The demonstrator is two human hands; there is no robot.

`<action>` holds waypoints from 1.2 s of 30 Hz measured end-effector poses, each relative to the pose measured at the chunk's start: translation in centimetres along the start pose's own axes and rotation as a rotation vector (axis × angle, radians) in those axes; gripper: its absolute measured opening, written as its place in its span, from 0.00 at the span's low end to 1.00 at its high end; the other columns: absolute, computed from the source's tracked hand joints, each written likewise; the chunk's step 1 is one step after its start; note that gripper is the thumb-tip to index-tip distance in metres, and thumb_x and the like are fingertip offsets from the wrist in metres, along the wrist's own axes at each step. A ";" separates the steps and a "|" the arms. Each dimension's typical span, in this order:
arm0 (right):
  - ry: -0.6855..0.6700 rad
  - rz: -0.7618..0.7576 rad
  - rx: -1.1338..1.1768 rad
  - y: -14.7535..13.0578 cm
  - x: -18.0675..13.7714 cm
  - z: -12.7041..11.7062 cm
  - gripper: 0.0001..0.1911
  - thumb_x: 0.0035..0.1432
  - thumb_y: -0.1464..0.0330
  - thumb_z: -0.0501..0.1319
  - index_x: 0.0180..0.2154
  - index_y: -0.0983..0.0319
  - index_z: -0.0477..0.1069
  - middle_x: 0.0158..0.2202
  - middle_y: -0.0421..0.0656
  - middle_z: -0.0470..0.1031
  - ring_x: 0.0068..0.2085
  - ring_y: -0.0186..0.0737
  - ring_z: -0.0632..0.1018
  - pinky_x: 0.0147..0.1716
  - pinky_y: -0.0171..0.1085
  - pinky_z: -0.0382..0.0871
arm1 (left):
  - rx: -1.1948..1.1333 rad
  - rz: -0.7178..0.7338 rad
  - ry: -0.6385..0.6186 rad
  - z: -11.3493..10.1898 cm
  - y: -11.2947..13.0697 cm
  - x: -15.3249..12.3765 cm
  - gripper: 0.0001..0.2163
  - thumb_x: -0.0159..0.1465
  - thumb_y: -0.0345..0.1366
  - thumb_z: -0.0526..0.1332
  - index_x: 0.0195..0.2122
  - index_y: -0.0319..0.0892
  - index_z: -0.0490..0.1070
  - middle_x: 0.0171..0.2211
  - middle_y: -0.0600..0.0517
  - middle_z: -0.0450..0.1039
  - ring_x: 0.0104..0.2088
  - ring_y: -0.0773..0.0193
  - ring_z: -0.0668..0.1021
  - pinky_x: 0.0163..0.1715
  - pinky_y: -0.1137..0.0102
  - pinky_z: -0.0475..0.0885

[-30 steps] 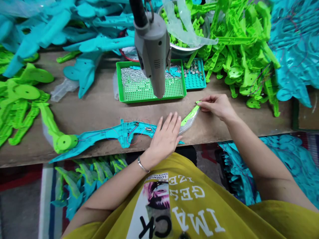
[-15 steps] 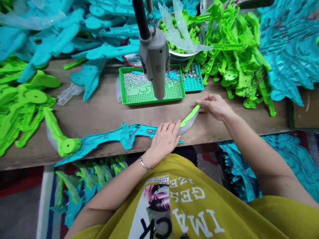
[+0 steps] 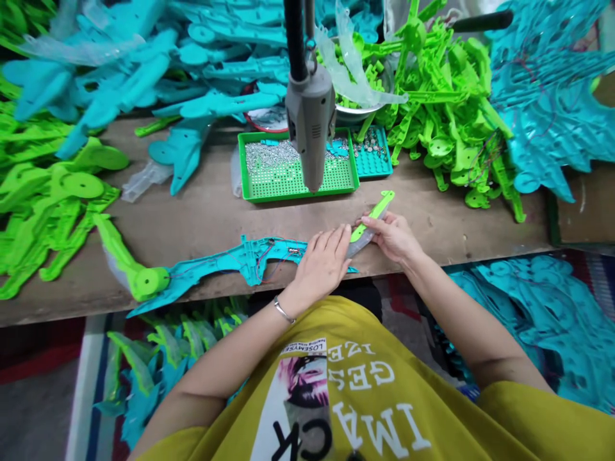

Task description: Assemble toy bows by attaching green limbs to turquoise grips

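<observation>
A blue plastic bow-shaped toy half (image 3: 225, 261) lies across the bench, its inside up, with thin red wires and a small metal spring-like part showing. My left hand (image 3: 323, 261) rests flat over its right end, fingers stretched out and side by side, covering the joint there. From under those fingers a green limb piece (image 3: 383, 206) with a clear plastic strip (image 3: 360, 246) along it slants up to the right. My right hand (image 3: 394, 235) is closed around this piece, thumb on top. At the left end sits a matching green limb (image 3: 150, 282) with a round hub.
A grey electric screwdriver (image 3: 313, 128) hangs over a green tray (image 3: 254, 192) of screws. Beside it stands a small blue tray (image 3: 372, 168) of metal parts. Piles of green parts (image 3: 437, 121) and blue parts (image 3: 225, 70) crowd the back; more blue parts (image 3: 528, 314) lie below the bench.
My right hand has slid down the green limb from its tip toward my left hand, and the tip now shows uncovered. The left hand stays over the joint. The view has shifted slightly.
</observation>
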State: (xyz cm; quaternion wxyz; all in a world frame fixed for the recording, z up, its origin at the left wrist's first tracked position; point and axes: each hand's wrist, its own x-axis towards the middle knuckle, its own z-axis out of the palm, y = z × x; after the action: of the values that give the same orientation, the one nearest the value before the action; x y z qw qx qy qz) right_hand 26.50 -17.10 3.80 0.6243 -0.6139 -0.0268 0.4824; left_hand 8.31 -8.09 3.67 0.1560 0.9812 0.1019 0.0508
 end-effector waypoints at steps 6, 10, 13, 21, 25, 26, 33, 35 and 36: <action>0.034 0.055 0.107 1.7 -1.9 1.9 0.29 0.30 0.61 0.81 0.35 0.60 0.73 0.29 0.35 0.80 0.31 0.36 0.81 0.37 0.37 0.79 | -0.026 0.007 0.004 0.3 0.1 -0.4 0.36 0.72 0.42 0.55 0.73 0.28 0.42 0.72 0.30 0.51 0.69 0.43 0.62 0.68 0.49 0.56; 0.087 0.021 0.134 2.3 -2.2 2.7 0.29 0.28 0.62 0.82 0.33 0.60 0.72 0.28 0.35 0.79 0.29 0.34 0.79 0.33 0.35 0.77 | -0.154 0.053 -0.038 -0.9 -0.8 -0.5 0.40 0.72 0.47 0.54 0.74 0.29 0.35 0.74 0.28 0.43 0.74 0.41 0.51 0.69 0.46 0.53; 0.116 -0.015 0.070 2.4 -2.2 2.8 0.31 0.30 0.60 0.81 0.36 0.59 0.71 0.30 0.36 0.80 0.30 0.36 0.80 0.32 0.36 0.76 | -0.264 0.033 -0.108 -3.5 -3.0 0.7 0.34 0.72 0.41 0.52 0.74 0.34 0.39 0.73 0.32 0.49 0.73 0.46 0.55 0.68 0.50 0.58; 0.139 -0.150 -0.046 2.8 -3.2 2.9 0.32 0.38 0.56 0.79 0.43 0.57 0.70 0.38 0.42 0.84 0.39 0.43 0.84 0.40 0.40 0.79 | -0.633 -0.009 -0.832 -6.5 -8.9 7.2 0.21 0.57 0.45 0.67 0.47 0.36 0.76 0.42 0.48 0.82 0.39 0.61 0.79 0.36 0.74 0.69; 0.164 -0.146 -0.015 2.6 -3.3 2.8 0.31 0.38 0.58 0.79 0.43 0.57 0.71 0.39 0.42 0.84 0.39 0.41 0.84 0.40 0.39 0.80 | -0.823 -0.082 -0.786 -5.2 -9.1 7.6 0.17 0.55 0.42 0.68 0.42 0.37 0.78 0.36 0.50 0.81 0.32 0.66 0.76 0.33 0.75 0.66; 0.167 -0.147 0.008 2.6 -3.2 2.8 0.31 0.38 0.59 0.79 0.43 0.57 0.71 0.39 0.41 0.84 0.39 0.41 0.84 0.40 0.38 0.80 | -0.846 -0.102 -0.767 -5.0 -9.0 7.4 0.17 0.55 0.42 0.69 0.42 0.37 0.78 0.36 0.51 0.81 0.31 0.67 0.76 0.32 0.74 0.66; 0.076 -0.076 0.014 4.3 -4.0 3.5 0.24 0.38 0.61 0.79 0.37 0.57 0.74 0.40 0.41 0.84 0.42 0.42 0.84 0.48 0.41 0.79 | -0.863 -0.184 -0.734 -5.6 -8.3 7.7 0.12 0.53 0.37 0.69 0.37 0.37 0.79 0.31 0.51 0.80 0.30 0.67 0.75 0.31 0.72 0.65; 0.035 -0.054 -0.016 4.6 -4.5 3.7 0.21 0.37 0.63 0.80 0.34 0.58 0.76 0.37 0.41 0.84 0.40 0.41 0.84 0.49 0.40 0.79 | -0.882 -0.171 -0.753 -5.6 -8.3 7.9 0.11 0.52 0.36 0.70 0.35 0.37 0.80 0.30 0.51 0.80 0.30 0.66 0.75 0.32 0.72 0.66; 0.024 -0.047 -0.022 4.7 -4.7 3.8 0.21 0.37 0.65 0.80 0.33 0.59 0.76 0.36 0.41 0.84 0.39 0.41 0.84 0.48 0.40 0.79 | -0.893 -0.166 -0.758 -5.5 -8.2 8.0 0.11 0.52 0.36 0.70 0.35 0.37 0.80 0.30 0.51 0.80 0.30 0.66 0.75 0.32 0.72 0.67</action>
State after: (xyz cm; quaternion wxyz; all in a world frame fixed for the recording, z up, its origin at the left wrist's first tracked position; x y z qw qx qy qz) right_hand 18.96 -18.32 3.56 0.6291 -0.6256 -0.0388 0.4597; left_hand 13.87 2.93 6.81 0.5829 0.7590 0.0844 -0.2776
